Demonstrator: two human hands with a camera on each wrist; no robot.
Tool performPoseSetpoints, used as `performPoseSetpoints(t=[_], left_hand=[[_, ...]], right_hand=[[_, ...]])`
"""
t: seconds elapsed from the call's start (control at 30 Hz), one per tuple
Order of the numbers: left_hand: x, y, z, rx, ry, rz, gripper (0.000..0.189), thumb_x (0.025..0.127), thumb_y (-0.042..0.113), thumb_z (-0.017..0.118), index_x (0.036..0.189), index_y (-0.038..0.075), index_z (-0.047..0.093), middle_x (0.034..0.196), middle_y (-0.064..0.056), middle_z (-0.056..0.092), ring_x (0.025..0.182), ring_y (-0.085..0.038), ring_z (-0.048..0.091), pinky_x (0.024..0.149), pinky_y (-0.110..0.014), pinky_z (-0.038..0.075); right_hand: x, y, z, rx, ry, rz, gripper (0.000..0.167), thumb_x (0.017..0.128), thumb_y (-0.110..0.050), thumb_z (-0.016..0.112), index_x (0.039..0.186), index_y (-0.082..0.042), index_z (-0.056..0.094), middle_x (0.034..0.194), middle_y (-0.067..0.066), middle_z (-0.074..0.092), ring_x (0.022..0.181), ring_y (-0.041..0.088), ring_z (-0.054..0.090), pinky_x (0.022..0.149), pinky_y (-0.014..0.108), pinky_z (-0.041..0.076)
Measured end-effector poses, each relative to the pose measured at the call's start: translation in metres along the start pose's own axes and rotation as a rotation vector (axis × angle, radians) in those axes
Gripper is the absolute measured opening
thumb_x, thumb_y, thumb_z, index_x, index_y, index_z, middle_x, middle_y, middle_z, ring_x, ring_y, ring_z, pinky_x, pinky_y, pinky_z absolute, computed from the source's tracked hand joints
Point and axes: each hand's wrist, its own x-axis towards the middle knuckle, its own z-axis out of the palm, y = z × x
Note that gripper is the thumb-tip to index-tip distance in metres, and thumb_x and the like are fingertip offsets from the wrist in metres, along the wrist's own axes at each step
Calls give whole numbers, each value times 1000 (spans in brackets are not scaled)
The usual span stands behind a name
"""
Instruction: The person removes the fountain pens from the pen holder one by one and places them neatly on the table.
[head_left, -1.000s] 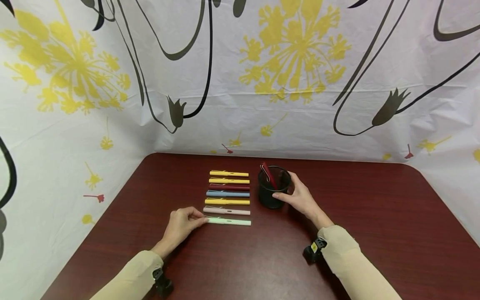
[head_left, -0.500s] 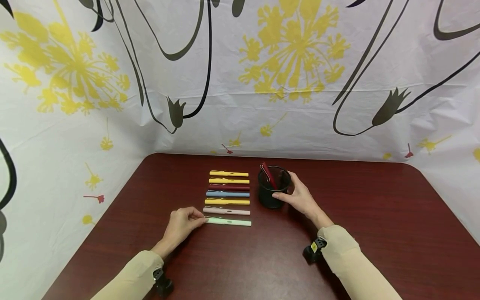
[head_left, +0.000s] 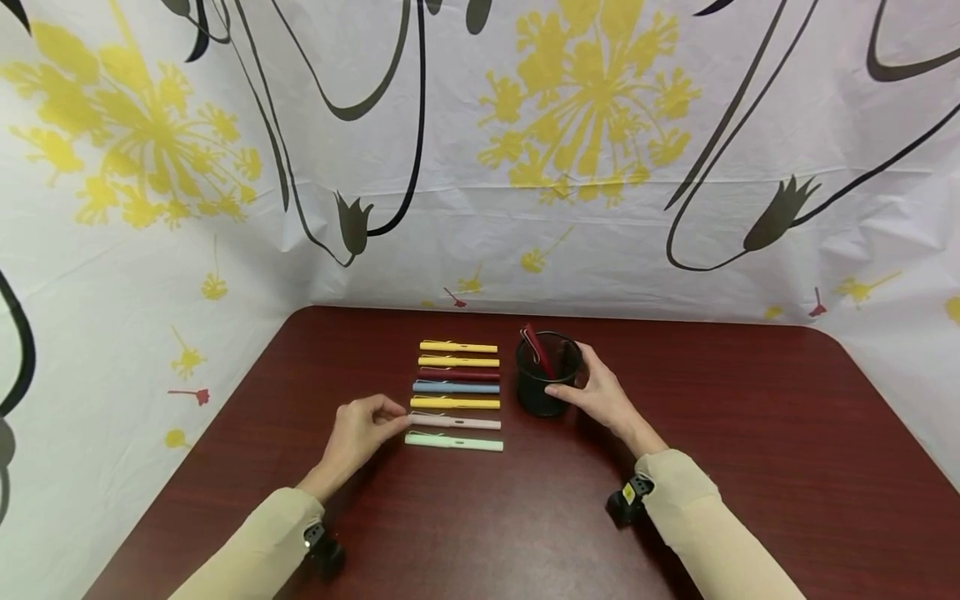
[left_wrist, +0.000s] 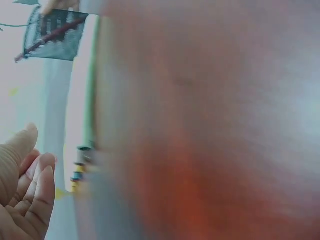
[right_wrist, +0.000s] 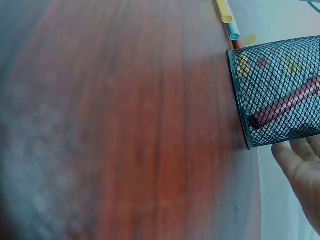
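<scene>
My right hand (head_left: 600, 392) grips the black mesh pen cup (head_left: 536, 400) around its right side, thumb in front. Inside the upright cup leans a dark red pen (head_left: 537, 350); the right wrist view shows it through the mesh (right_wrist: 275, 65). My left hand (head_left: 363, 433) hovers by the left end of the pale pink pen (head_left: 457, 422). In the left wrist view, its thumb and loosely bent fingers (left_wrist: 47, 185) stand apart with nothing between them. Nearest to me lies the light green pen (head_left: 457, 442), untouched.
Behind the pink pen lie yellow (head_left: 457, 403), blue (head_left: 457, 387) and dark red (head_left: 459, 376) pens, then two yellow ones, all in a parallel column left of the cup. The brown table (head_left: 480, 533) meets a patterned white cloth (head_left: 450, 150) at its back and left.
My left hand has let go of the light green pen and moved slightly away from me, to the pink pen's end. My right hand and the cup have stayed still.
</scene>
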Motion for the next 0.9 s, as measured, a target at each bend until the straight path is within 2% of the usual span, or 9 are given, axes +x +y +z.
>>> performPoseSetpoints(t=[0.1,0.23,0.53,0.57,0.6,0.73,0.77,0.8,0.9], left_hand=[[11,12,-2,-24,5,28,13,78,23,78,82,13,72,73,3,70,58,-2,59,53,-19,49],[28,32,2,-77,-21,21,14,80,24,76,86,12,72,75,1,71,61,-6,62,54,-21,50],[72,75,32,-179,-88,-3,19,80,26,76,90,11,72,86,-1,72,70,-9,66,63,-25,55],[76,79,35,-192,-93,-3,20,80,26,76,91,11,71,87,-1,72,71,-9,66,72,-27,54],[79,83,38,-209,-98,-3,19,81,26,75,92,10,71,88,-1,72,72,-10,66,74,-29,54],[92,96,46,-279,-118,-14,20,82,26,74,96,12,70,92,-2,71,73,-11,66,74,-29,54],[94,98,48,-282,-117,-13,20,83,27,74,97,13,70,93,-1,71,73,-11,66,73,-27,53],[97,100,50,-286,-116,-13,20,83,27,73,97,13,70,93,-2,71,73,-11,65,65,-26,54],[104,106,55,-271,-101,-9,22,83,27,73,99,12,70,93,-2,71,75,-12,66,64,-23,53]], right_hand=[[0,-1,0,-3,1,-3,73,79,0,73,139,4,33,134,28,45,123,44,44,99,56,37],[-1,-3,0,-15,-1,3,73,79,-2,73,139,3,32,134,28,45,123,44,44,99,56,38],[3,11,0,-12,1,-3,72,80,-2,74,139,2,33,135,26,44,124,43,44,100,54,38],[4,15,0,-4,1,-5,73,79,-3,74,140,1,32,135,26,44,124,42,44,100,54,39],[5,20,0,0,1,-6,74,79,-4,75,140,1,32,136,26,44,124,41,45,100,53,39],[8,30,0,15,6,-17,77,78,-7,76,141,0,32,136,25,44,123,39,47,99,52,40],[8,31,0,18,6,-16,78,78,-8,77,141,-1,32,136,25,44,123,38,48,99,52,40],[8,31,0,16,5,-17,78,78,-9,77,141,-1,32,135,25,45,122,38,48,99,53,40],[9,36,-1,15,2,-25,79,78,-11,77,141,-3,32,135,24,45,122,37,48,99,53,39]])
